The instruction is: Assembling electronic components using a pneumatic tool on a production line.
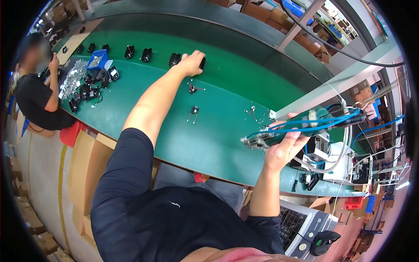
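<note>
My left hand [191, 63] reaches far across to the dark green strip behind the table, its fingers curled over a small black part [202, 63]. Just left of it stands another black part [174, 59]. On the right, my right hand [286, 146] is closed around a green power screwdriver [279, 135] with blue cords along it. The tool points left over the table; its metallic tip end is partly blurred. Between my arms, two small wired pieces, one farther back [192, 88] and one nearer [195, 110], lie on the green tabletop [174, 139].
More black parts [147, 54] line the strip to the left. A blue bin [97, 60] of small bits stands beside silvery bags [74, 78] and a heap of black parts [87, 89]. A co-worker [39, 83] sits at far left. A white post [314, 94] rises right; cords hang there.
</note>
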Tool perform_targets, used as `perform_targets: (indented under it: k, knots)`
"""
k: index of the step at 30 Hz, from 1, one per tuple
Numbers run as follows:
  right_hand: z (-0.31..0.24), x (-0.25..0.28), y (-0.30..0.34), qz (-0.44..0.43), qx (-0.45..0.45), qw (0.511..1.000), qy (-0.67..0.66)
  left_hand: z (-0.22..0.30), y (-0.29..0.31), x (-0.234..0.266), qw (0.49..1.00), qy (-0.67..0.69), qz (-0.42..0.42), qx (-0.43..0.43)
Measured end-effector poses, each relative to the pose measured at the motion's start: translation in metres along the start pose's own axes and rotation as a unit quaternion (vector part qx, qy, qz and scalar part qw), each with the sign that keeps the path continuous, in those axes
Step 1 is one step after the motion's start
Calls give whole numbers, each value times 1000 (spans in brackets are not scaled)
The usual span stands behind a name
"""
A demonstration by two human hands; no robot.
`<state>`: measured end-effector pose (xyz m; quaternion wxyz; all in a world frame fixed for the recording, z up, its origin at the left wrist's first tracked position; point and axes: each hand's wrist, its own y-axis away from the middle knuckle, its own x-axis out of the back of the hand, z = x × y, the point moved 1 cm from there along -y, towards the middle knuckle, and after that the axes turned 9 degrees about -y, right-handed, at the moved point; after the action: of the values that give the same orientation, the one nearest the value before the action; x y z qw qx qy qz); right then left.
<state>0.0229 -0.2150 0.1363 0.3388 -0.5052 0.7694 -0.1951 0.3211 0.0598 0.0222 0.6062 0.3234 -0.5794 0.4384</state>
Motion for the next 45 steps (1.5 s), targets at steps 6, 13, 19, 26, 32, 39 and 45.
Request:
perform_targets:
  k: [6, 13, 19, 26, 32, 39, 45]
  knots:
    - [-11, 12, -21, 60, -12, 998, 33, 21, 109, 72, 966, 125, 205, -97]
    - [-67, 9, -96, 42, 168, 965, 195, -46, 467, -13, 820, 372, 286, 328]
    - [-15, -104, 69, -223, 163, 950, 143, -30, 776, -169, 643, 246, -3, 725]
    - [72, -161, 316, -655, -135, 743, 24, -26, 762, -281, 619, 178, -50, 763]
    - [82, -173, 340, -747, -52, 648, 140, -94, 715, -294, 479, 171, 128, 852]
    - [82, -202, 362, -817, -57, 472, 326, -32, 624, -295, 724, 202, 75, 655]
    - [126, -225, 390, -906, -179, 244, 296, 8, 713, -278, 768, 140, 51, 622]
